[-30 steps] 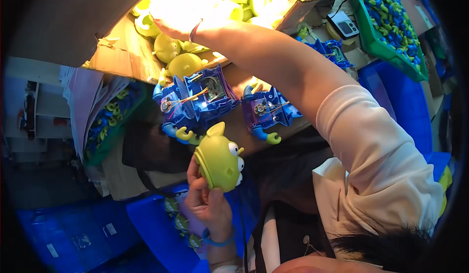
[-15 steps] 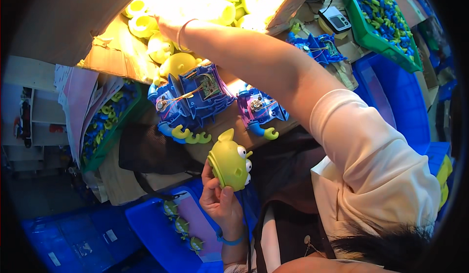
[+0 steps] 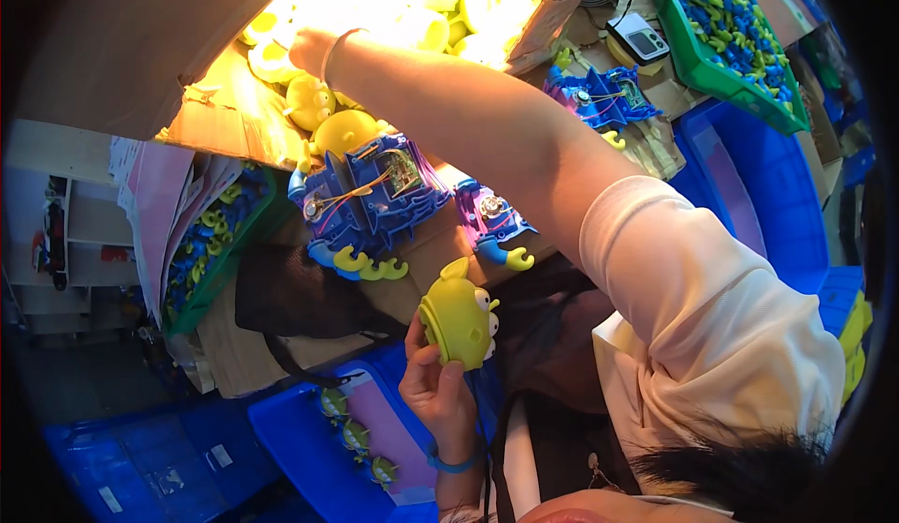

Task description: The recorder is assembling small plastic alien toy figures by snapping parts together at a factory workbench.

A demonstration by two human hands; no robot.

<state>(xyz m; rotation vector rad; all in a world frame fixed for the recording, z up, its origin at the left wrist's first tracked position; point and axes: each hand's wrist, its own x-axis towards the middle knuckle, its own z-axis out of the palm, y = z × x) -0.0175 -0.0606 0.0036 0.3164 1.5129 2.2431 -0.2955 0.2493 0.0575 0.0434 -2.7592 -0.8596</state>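
Held in the left hand (image 3: 438, 397), pinched at the base between thumb and fingers: a rounded yellow-green plastic toy head (image 3: 452, 326) with bulging white eyes turned toward the right. Located in front of the chest, apart from the parts on the bench.

Extended into an open brown cardboard box (image 3: 234, 130): the right hand (image 3: 307, 50), partly washed out by strong light. Cannot tell from this view whether spread, narrowed or closed on a part. Heaped inside the box: hollow yellow-green plastic parts (image 3: 426, 29).

Covered with brown cardboard: the work surface (image 3: 431, 245). Placed on it near the box: opened blue plastic toy bodies (image 3: 379, 195) with exposed circuit boards, wires and curved yellow-green hands. Set at upper right: a green plastic tray (image 3: 698, 64) full of small blue and yellow-green parts, with a small white-and-grey device (image 3: 640, 38) near it.

Standing at left: loose white and pinkish paper sheets (image 3: 164, 209), beside a second parts-filled green tray. Beyond these, at far left: pale shelving (image 3: 98, 205). Positioned at lower left: an open blue plastic bin (image 3: 300, 448) with a pink sheet and three small green toy faces (image 3: 356, 435).

Fixed to the adjacent dark-blue plastic crate (image 3: 169, 443): small white rectangular labels (image 3: 221, 456), too small to read.
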